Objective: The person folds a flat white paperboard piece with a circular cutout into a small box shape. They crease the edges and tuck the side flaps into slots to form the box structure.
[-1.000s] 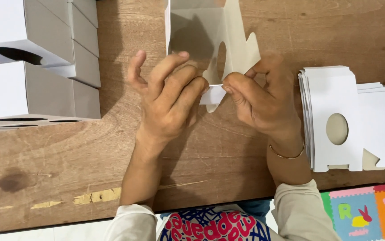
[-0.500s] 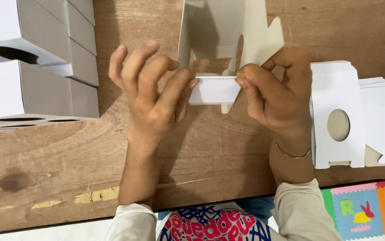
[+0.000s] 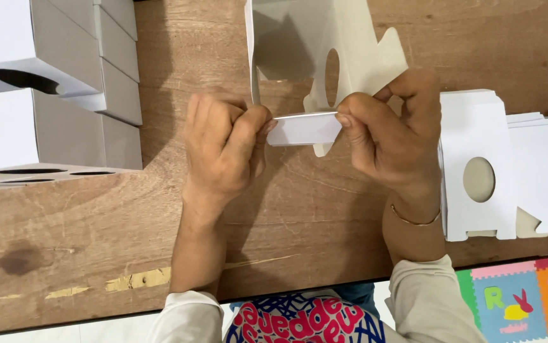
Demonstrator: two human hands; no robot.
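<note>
Right now the left hand (image 3: 223,149) and right hand (image 3: 391,136) each pinch an end of the white carton's (image 3: 324,47) bottom flap (image 3: 304,129), folding it over the bench (image 3: 128,222). Tucking it squarely seems next.

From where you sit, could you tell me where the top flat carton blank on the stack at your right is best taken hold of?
Take the top flat blank by its near edge, where the small tabs hang past the stack towards the table edge, coming from the body side. It lies flat, so a thumb-over, fingers-under grip probably lifts it alone. The oval hole gives another hold. The right hand is nearest.
</note>
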